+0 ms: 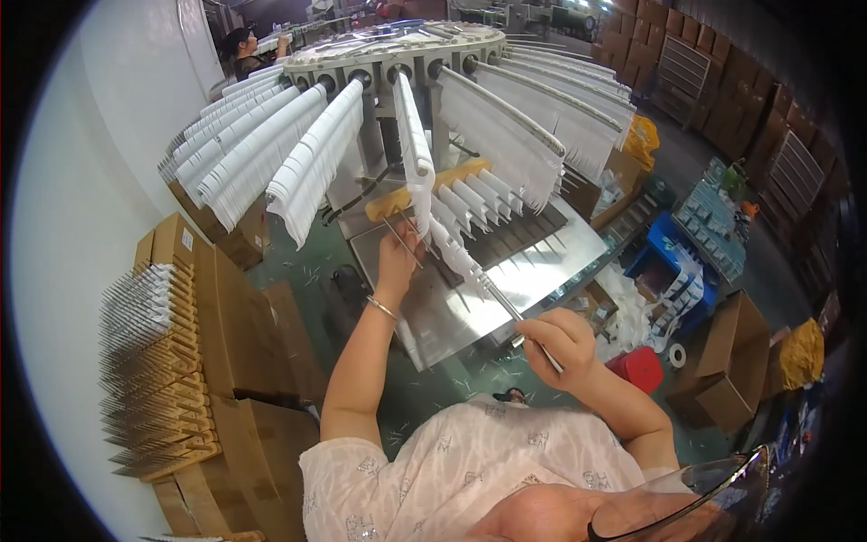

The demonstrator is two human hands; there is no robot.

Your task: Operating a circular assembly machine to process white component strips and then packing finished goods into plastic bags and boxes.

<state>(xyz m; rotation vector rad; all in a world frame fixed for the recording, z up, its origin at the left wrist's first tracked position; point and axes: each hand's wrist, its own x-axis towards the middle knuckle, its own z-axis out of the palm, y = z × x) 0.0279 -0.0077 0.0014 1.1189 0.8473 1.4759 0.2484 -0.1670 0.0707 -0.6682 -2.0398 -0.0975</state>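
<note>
My right hand (562, 349) is closed around a slim metal rod (508, 305). The rod slants up and left into a row of white, thin pieces (454, 251) hanging together. My left hand (400, 255) is raised beside that row, its fingers bent close to the metal pins of a yellow wooden bar (386, 207); what they grip is partly hidden. Several white bundles (481, 200) hang on pins farther right along the bar, above a shiny metal table (432, 321). Over my hands, one arm of a round rack carries a long white stack (414, 135).
The round rack (393, 60) spreads many loaded arms overhead. Pinned wooden bars (185, 384) are stacked on cardboard boxes (239, 316) at left. A blue bin (673, 271), red container (635, 365) and open carton (722, 361) stand at right. Another person (244, 56) works far left.
</note>
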